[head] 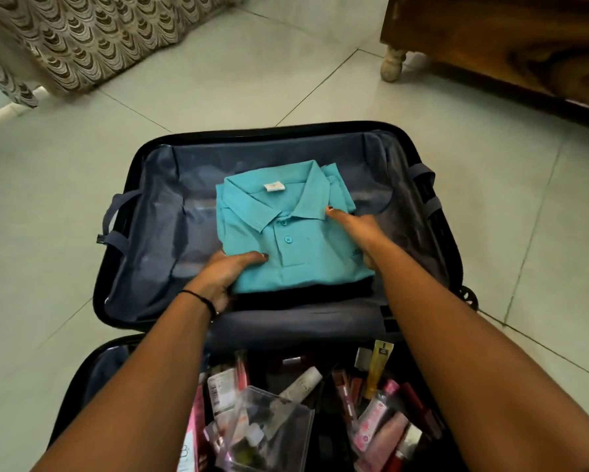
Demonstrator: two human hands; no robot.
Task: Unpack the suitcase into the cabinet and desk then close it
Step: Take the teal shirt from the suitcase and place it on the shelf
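Note:
A black suitcase (143,185) lies open on the tiled floor, its far half lined in grey. In that half sits a folded teal polo shirt (286,233). My left hand (225,274) grips the shirt's near left edge, thumb on top and fingers tucked under it. My right hand (357,229) holds the right edge, thumb lying on the collar and fingers hidden beneath the fabric. The near half of the suitcase holds several cosmetics tubes (378,366) and a clear plastic pouch (272,427).
A wooden cabinet (511,39) on a turned leg (392,64) stands at the far right. Patterned fabric (82,32) hangs at the far left. Pale floor tiles (238,73) surround the suitcase. A suitcase wheel (468,296) shows at the right.

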